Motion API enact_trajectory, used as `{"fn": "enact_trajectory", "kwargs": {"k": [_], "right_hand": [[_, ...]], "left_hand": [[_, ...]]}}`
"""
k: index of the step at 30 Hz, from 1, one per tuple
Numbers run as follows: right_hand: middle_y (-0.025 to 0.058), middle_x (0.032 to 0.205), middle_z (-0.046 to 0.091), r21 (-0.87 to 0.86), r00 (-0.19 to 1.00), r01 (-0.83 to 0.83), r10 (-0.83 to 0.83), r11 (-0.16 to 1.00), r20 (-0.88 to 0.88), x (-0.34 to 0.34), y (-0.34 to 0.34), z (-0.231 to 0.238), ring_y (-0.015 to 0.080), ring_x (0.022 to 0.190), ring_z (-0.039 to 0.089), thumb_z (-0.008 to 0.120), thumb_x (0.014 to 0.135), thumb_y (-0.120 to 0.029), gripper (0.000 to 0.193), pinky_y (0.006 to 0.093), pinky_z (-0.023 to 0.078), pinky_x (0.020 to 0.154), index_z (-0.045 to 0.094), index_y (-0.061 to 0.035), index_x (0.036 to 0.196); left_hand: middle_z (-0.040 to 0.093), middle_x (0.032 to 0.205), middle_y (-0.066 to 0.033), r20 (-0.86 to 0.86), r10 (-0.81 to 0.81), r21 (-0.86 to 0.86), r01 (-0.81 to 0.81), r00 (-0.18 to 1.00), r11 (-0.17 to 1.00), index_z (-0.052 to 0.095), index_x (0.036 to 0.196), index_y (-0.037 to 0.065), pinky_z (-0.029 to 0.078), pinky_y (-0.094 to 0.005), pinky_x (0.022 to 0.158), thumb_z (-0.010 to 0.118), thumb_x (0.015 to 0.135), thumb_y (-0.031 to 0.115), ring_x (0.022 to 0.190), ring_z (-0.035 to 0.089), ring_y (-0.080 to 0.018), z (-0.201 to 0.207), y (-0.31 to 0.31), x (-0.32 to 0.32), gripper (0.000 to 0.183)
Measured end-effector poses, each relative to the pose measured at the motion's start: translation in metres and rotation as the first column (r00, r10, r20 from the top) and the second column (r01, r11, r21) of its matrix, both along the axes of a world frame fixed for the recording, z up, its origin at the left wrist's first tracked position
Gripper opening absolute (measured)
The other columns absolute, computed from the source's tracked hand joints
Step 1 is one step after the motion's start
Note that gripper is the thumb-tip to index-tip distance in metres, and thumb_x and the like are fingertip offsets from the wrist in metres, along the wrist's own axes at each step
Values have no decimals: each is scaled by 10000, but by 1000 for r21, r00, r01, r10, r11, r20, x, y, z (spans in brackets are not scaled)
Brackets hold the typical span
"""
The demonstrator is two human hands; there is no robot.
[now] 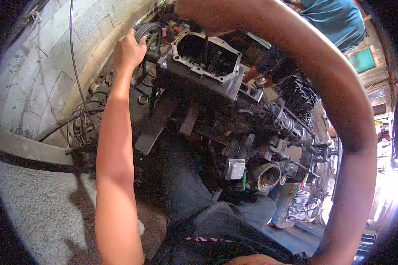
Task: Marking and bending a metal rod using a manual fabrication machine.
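My left hand [130, 49] is at the upper left, its fingers wrapped round the rim of a black wheel [154, 32]. The wheel stands at the end of a dark, greasy metal housing [194, 79]. An open top with a bare bolt-holed flange [227, 79] shows a dark cavity, with a coil spring [216, 59] and an upright rod inside. My right arm [296, 39] arches up the right side and across the top, above the housing. Its hand end [199, 17] lies at the top edge, and the fingers do not show.
A block wall [53, 57] and a hanging cable [73, 53] are on the left. Shafts and gear parts [287, 126] stretch right, near a round metal ring [268, 176] and a tray of tools [298, 205]. Another person in teal clothing [336, 22] is at the upper right.
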State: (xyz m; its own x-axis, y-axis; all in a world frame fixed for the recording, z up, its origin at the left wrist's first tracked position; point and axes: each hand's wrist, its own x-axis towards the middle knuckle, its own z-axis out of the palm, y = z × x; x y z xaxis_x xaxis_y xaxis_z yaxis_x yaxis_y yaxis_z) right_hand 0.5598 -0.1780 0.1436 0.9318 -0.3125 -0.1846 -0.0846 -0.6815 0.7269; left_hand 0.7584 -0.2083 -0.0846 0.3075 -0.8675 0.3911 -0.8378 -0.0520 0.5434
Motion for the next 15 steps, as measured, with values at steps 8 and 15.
{"fn": "enact_trajectory", "kwargs": {"k": [8, 15], "right_hand": [[79, 825, 716, -30, 967, 238, -234, 971, 102, -54, -12, 7, 252, 828, 688, 729, 788, -219, 118, 379, 528, 745, 754, -109, 824], [117, 869, 704, 25, 809, 472, -445, 881, 385, -158, 38, -8, 318, 821, 708, 672, 818, -265, 169, 450, 567, 712, 697, -162, 949]], "left_hand": [[716, 979, -226, -17, 0, -12, 0, 1000, 1000, 632, 1147, 72, 542, -538, 779, 664, 899, 355, 941, 680, -442, -10, 2, 4, 378], [702, 900, -240, -67, -37, -257, 19, 997, 966, 602, 1057, 76, 535, -550, 720, 649, 919, 367, 855, 677, -460, -40, 11, 12, 326]]}}
